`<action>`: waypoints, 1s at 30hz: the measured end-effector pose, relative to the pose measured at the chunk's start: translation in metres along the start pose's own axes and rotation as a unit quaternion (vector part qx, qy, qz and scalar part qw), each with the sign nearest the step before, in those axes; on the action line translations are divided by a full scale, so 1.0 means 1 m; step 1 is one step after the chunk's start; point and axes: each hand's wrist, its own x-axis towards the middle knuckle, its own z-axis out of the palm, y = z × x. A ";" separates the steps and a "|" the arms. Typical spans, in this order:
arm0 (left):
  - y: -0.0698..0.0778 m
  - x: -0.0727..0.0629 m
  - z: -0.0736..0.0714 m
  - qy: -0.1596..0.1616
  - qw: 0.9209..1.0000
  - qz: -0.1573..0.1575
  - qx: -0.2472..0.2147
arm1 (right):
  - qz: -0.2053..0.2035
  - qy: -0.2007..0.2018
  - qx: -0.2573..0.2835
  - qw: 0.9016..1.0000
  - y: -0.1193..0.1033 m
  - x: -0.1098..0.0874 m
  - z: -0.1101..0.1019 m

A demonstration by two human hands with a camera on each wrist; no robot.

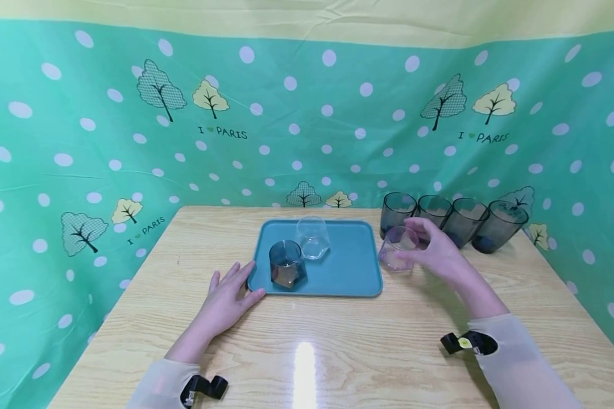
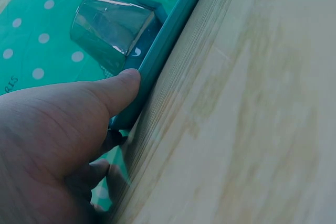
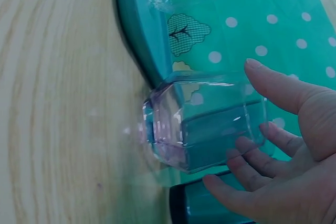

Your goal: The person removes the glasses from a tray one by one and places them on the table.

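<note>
My right hand (image 1: 436, 248) is curling around the pink glass (image 1: 395, 262). My left hand (image 1: 227, 301), spread wide, is touching the blue tray (image 1: 350, 267) at its near corner.

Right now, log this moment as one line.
Left hand: touching tray, near-left corner; right hand: around pink-tinted glass, right of tray; on tray: short dark glass, clear glass

Head view's bright and crisp, but a blown-out white glare strip (image 1: 304, 375) sits on the pale wood-grain desk (image 1: 378, 352), plus soft shadow beside the right forearm (image 1: 481, 295). Both wrist views are dimmer and kinda mushy, with thin glints on the clear pink-tinted faceted glass (image 3: 207, 121).
</note>
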 end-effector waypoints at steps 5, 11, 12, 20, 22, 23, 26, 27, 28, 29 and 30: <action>-0.001 0.000 0.000 -0.001 1.000 0.001 0.002 | -0.017 0.028 -0.006 0.999 -0.008 -0.003 -0.002; -0.001 0.001 0.000 -0.001 1.000 0.002 0.001 | -0.036 0.077 0.001 0.996 -0.024 -0.009 -0.004; -0.001 0.001 0.000 -0.001 1.000 0.002 0.001 | -0.039 0.082 0.004 0.996 -0.027 -0.010 -0.003; -0.001 0.000 -0.002 -0.001 1.000 0.000 -0.001 | -0.087 0.095 0.053 0.990 -0.053 -0.011 0.007; 0.000 -0.001 -0.002 -0.002 1.000 -0.001 -0.001 | -0.099 0.095 0.066 0.988 -0.059 -0.009 0.012; 0.000 -0.001 -0.002 -0.002 1.000 -0.001 -0.001 | -0.104 0.095 0.072 0.987 -0.061 -0.007 0.014; 0.002 -0.001 -0.003 -0.002 1.000 -0.002 -0.002 | -0.113 0.093 0.083 0.986 -0.069 -0.003 0.022; 0.002 -0.001 -0.003 -0.002 1.000 -0.002 -0.002 | -0.115 0.092 0.087 0.985 -0.071 -0.001 0.025; 0.002 -0.001 -0.003 -0.002 1.000 -0.003 -0.002 | -0.116 0.091 0.089 0.985 -0.073 0.000 0.027; 0.003 -0.002 -0.002 -0.002 1.000 -0.002 -0.002 | -0.116 0.089 0.092 0.985 -0.075 0.002 0.030; 0.003 -0.002 -0.002 -0.001 1.000 -0.002 -0.001 | -0.117 0.087 0.098 0.984 -0.078 0.004 0.033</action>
